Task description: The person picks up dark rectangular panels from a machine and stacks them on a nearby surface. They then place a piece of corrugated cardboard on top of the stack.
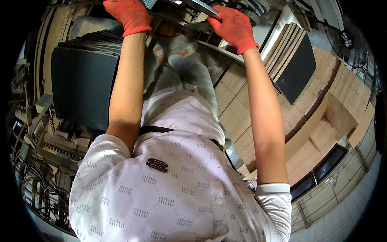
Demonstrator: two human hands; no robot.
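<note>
Left hand: the left hand [130, 15] wears an orange-red glove and is up at the top of the picture, arm stretched out straight. Its fingers run off the top edge, so I cannot tell if they are curled or spread.
Right hand: the right hand [234, 27] wears the same kind of glove. Its fingers are curled over the edge of a thin dark sheet [201, 8] — it grips that sheet.
Dark sheet: it is at the very top, tilted, between the two hands. I cannot tell if the left hand touches it too.
Black stack: a pile of flat black boards [82, 84] lies just to the left of the left arm, one on top of another, with the edges fanned out at the far end.
Leaning boards: more flat boards [294, 60], tan with a black one in front, lean to the right of the right arm.
Brown piles: stacks of brown cardboard [346, 92] fill the right side.
Body: the person wears a pale shirt [169, 189] with small marks on it and light trousers [189, 76] — feet in sandals [173, 50] show far down, between the arms.
Fan: a round black fan [348, 40] is at the upper right.
Wires: tangled cables [34, 181] hang at the lower left.
</note>
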